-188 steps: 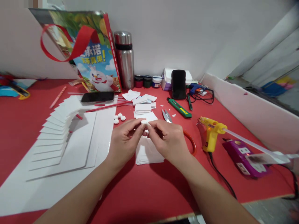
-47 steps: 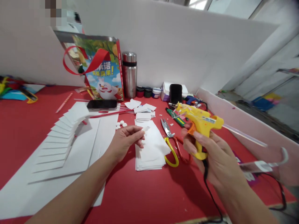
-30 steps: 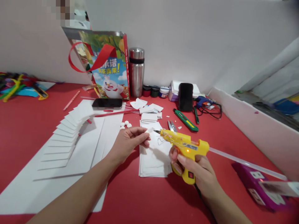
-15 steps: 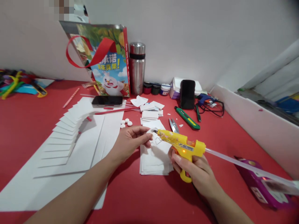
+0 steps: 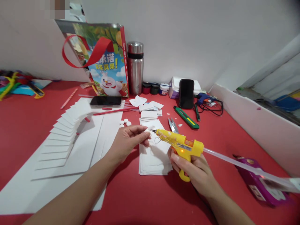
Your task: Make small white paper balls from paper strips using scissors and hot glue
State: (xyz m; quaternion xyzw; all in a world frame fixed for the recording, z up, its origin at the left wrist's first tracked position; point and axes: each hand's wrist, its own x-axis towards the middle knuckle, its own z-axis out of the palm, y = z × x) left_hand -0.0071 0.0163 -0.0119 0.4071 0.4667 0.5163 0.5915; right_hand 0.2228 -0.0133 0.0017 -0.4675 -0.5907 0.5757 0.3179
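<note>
My right hand (image 5: 191, 165) is wrapped round the handle of a yellow hot glue gun (image 5: 172, 137), whose orange light glows. A long clear glue stick (image 5: 225, 157) runs out of its back end. My left hand (image 5: 133, 139) pinches a small white piece of card (image 5: 149, 128), and the gun's metal nozzle is at that piece, touching or very close. Under both lies a stack of white cards (image 5: 154, 162). To the left, a fan-like curve of white card steps (image 5: 59, 134) stands on a white board (image 5: 18, 200).
Behind are small white card pieces (image 5: 149, 115), scissors (image 5: 172, 125), a green utility knife (image 5: 186, 117), a black phone (image 5: 106, 101) and white pellets (image 5: 126, 121). A steel flask (image 5: 136, 72) and a printed bag (image 5: 105, 62) stand by the wall. A purple item (image 5: 257, 178) lies at right.
The view has shifted slightly, so everything sits a little further left. Both hands keep their grips, and the glue gun's nozzle stays at the small piece of card.
</note>
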